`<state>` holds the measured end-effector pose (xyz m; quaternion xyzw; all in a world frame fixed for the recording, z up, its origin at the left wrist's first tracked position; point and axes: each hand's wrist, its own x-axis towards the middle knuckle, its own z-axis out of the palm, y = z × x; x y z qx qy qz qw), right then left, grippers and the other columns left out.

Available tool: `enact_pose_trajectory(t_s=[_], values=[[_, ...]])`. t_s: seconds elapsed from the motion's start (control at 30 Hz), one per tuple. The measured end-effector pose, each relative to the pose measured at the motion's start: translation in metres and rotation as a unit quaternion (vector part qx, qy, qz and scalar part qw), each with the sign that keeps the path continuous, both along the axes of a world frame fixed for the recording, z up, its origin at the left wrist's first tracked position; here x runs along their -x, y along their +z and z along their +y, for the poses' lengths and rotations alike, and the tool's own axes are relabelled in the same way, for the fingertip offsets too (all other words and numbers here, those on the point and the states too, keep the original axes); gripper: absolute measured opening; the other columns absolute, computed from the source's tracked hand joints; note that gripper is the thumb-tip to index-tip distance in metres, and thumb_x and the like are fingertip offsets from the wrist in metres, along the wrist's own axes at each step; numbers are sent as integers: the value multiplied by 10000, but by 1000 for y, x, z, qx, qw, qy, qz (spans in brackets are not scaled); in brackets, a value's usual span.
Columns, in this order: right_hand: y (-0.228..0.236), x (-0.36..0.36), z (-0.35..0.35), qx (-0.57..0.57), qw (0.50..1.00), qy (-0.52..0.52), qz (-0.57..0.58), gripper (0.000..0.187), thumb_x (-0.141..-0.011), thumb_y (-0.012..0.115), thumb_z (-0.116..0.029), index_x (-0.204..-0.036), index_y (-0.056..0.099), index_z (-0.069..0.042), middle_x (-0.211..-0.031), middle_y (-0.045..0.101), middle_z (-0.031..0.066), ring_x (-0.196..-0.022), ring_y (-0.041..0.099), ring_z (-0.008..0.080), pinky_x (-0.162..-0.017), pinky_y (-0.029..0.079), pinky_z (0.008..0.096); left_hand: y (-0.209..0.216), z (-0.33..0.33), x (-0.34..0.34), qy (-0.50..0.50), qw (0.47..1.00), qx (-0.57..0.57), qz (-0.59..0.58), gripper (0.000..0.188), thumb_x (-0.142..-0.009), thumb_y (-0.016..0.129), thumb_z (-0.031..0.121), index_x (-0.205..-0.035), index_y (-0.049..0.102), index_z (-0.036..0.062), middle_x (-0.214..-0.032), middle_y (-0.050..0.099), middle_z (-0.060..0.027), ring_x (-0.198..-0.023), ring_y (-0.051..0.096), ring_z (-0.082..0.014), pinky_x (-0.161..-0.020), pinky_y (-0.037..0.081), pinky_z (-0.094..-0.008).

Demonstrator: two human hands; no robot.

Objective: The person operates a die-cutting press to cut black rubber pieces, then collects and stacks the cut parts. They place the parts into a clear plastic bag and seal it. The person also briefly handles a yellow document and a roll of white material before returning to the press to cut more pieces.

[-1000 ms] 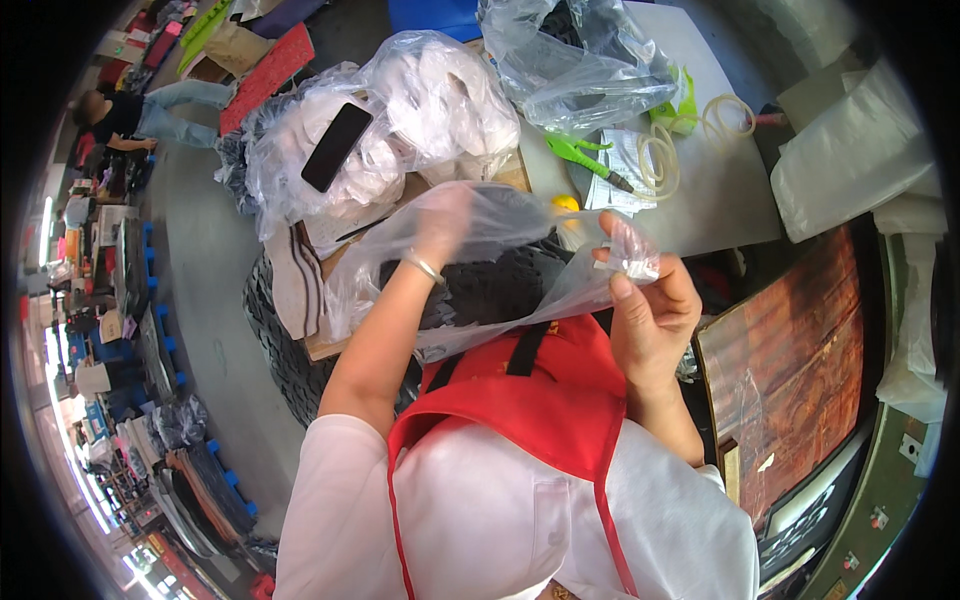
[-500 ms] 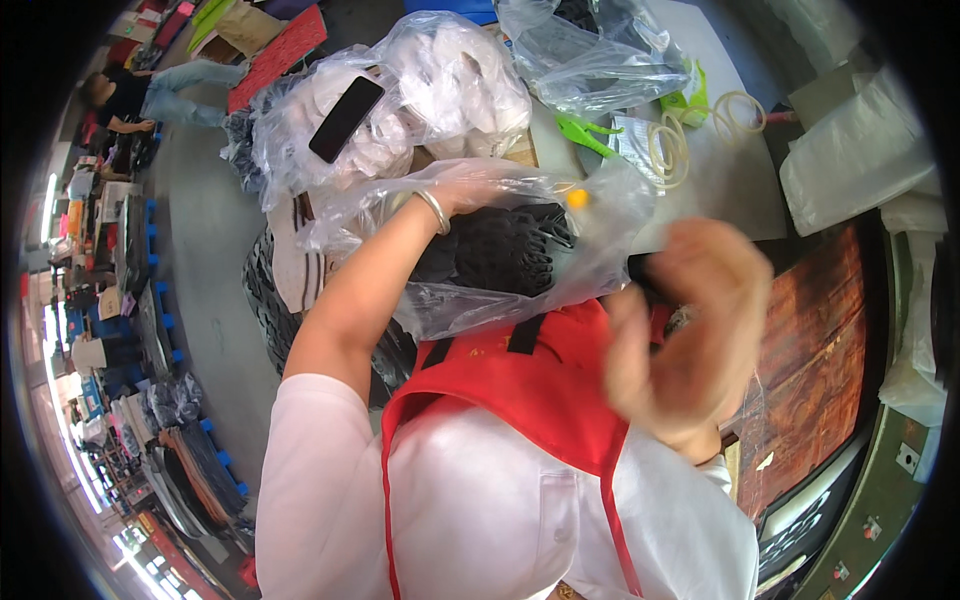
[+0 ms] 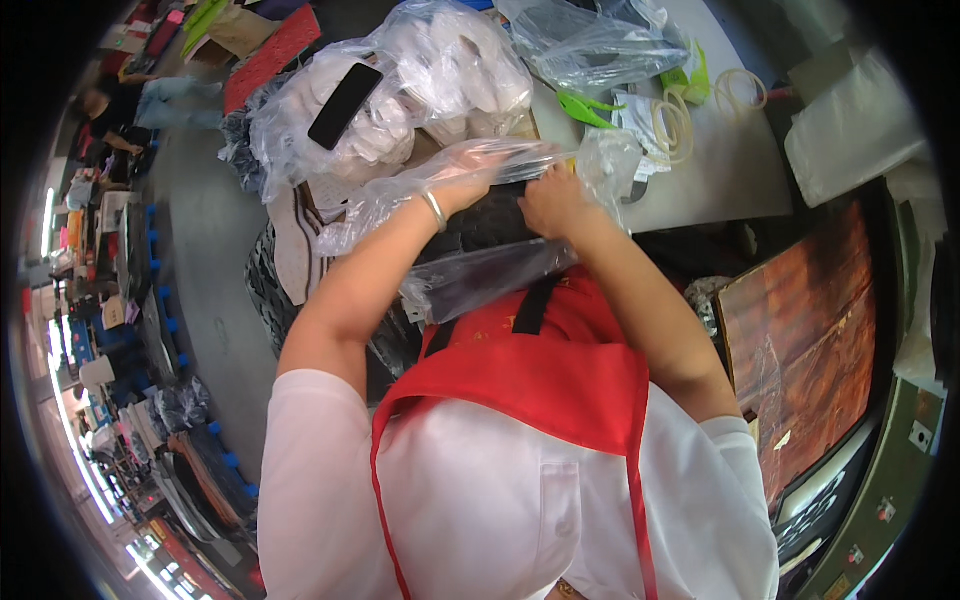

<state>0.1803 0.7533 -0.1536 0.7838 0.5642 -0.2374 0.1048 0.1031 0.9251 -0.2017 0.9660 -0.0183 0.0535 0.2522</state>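
1. Holding a clear plastic bag (image 3: 470, 230) in front of my chest, I have both hands working at it above the cluttered surface (image 3: 720, 170).
2. My left hand (image 3: 470, 185), wearing a wrist bangle, is pushed inside the bag and lies flat on a dark object (image 3: 480, 235) in there; its fingers are hidden by the film, so I cannot tell whether they grip it.
3. My right hand (image 3: 555, 205) is closed on the bag's upper edge, pinching the film just beside the left hand.
4. Status, as I judge it: the dark object sits largely inside the bag, so the bagging is well along; the mouth is not yet closed.
5. Nearby items: a large bag of white pieces (image 3: 430, 90) with a black phone (image 3: 345, 105) on top, a second clear bag (image 3: 590, 45), green clips (image 3: 585, 105), coiled tubing (image 3: 675, 120).
6. My red apron (image 3: 540, 370) fills the lower view.
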Motion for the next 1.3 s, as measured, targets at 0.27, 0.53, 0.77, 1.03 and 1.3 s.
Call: enact_pose_trajectory(t_s=[0.27,0.53,0.77,1.03,1.3], values=[[2,-22,-1,-252,960,-118,20,386,-866,527,-274,-1156,599,-29,-1205,586,208,-1169,518,338,-1011,386,461,37,-3,18,-126,985,-113,34,364,-869,531,54,-1231,562,57,-1119,612,-217,-1065,566,-377,-918,449,-425],[-25,-11,-9,-138,985,-85,-62,362,-885,437,-215,-1153,589,-23,-1219,591,162,-1210,482,321,-988,389,474,28,-9,-2,-46,989,-63,126,269,-868,555,68,-1132,597,31,-1103,609,-208,-1017,570,-391,-889,466,-439],[-42,-14,-18,-169,979,-111,4,394,-876,473,-206,-1196,551,10,-1247,564,184,-1179,496,355,-997,371,483,29,-17,-1,-84,994,-68,-33,301,-834,569,20,-1132,608,41,-1134,611,-191,-1058,570,-381,-922,460,-430],[-47,-16,-3,-192,979,-70,-15,301,-842,492,-136,-1073,623,6,-1200,567,246,-1162,507,376,-968,387,478,73,-25,66,20,996,75,-52,274,-884,562,-9,-1142,641,37,-1155,644,-144,-1115,602,-266,-959,467,-340],[22,-20,32,-257,906,-256,217,453,-934,495,-373,-1088,576,45,-1072,605,283,-920,638,354,-769,512,434,106,-10,102,239,892,350,-159,263,-980,499,61,-1219,549,-36,-948,671,-103,-871,635,-147,-825,499,-284]])
